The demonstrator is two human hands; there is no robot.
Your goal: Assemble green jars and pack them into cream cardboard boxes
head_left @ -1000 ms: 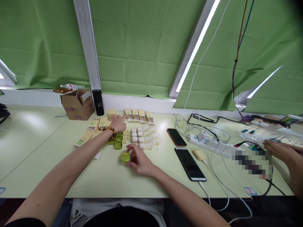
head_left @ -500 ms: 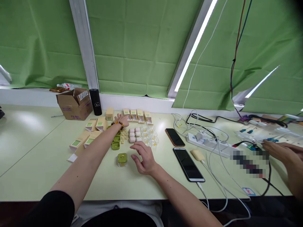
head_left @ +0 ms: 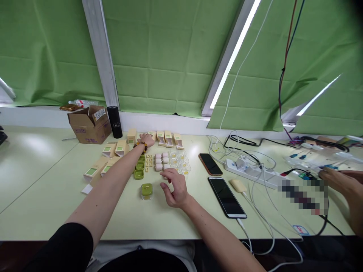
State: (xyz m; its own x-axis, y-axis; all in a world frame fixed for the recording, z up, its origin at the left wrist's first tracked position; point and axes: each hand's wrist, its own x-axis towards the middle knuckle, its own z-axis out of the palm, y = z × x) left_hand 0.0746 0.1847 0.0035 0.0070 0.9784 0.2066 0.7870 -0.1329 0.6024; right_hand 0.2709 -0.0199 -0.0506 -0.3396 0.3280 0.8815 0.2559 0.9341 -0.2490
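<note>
My left hand (head_left: 146, 140), with a beaded bracelet at the wrist, reaches to the back row of small cardboard boxes (head_left: 168, 139). Its fingers close around the leftmost box (head_left: 153, 133), which is partly hidden. My right hand (head_left: 176, 189) is open above the table, thumb and fingers apart, holding nothing. To its left stands a clear square jar with a green lid (head_left: 146, 191). Green square lids (head_left: 138, 174), small gold-coloured pieces (head_left: 149, 163), pale pink cylinders (head_left: 158, 161) and clear cups (head_left: 184, 166) lie in rows between my hands.
More small boxes (head_left: 95, 169) lie left of my forearm. A brown carton (head_left: 90, 128) and black tumbler (head_left: 114, 122) stand at the back. On the right are two phones (head_left: 227, 196), a power strip (head_left: 251, 173), tangled cables and another person's hand (head_left: 340, 183).
My left hand has gone from spread fingers to a closer grasp at the leftmost back box. My right hand has shifted slightly right, still open.
</note>
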